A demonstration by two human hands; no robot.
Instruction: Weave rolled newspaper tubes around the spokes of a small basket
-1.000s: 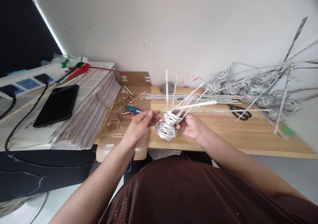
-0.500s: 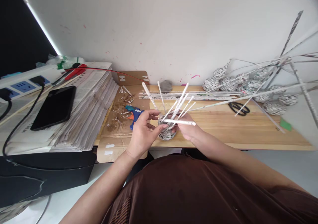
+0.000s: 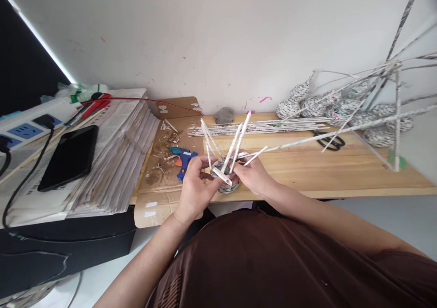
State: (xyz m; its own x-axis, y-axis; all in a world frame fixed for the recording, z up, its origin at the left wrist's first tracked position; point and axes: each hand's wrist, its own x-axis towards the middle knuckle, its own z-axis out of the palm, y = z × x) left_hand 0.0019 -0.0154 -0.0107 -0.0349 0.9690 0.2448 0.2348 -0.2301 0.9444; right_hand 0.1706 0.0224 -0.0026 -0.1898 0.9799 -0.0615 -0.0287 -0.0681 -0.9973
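A small round basket woven from rolled newspaper sits at the front edge of the wooden table, between my hands. Several white paper tubes stick up and outward from its rim. My left hand is closed around its left side, the thumb near a short tube that points toward me. On the other side, my right hand has its fingers pinched at the rim among the tubes. A long paper tube runs from near my right fingers toward the upper right. My fingers hide part of the basket.
A blue glue gun lies on stained cardboard left of the basket. Further left are stacked newspapers, a phone and a power strip. Loose paper tubes, scissors and woven gourd shapes lie behind and right.
The basket has turned and its upright tubes point differently. My right hand has come up to the rim, its fingers now showing among the tubes. My left hand stays at the left side.
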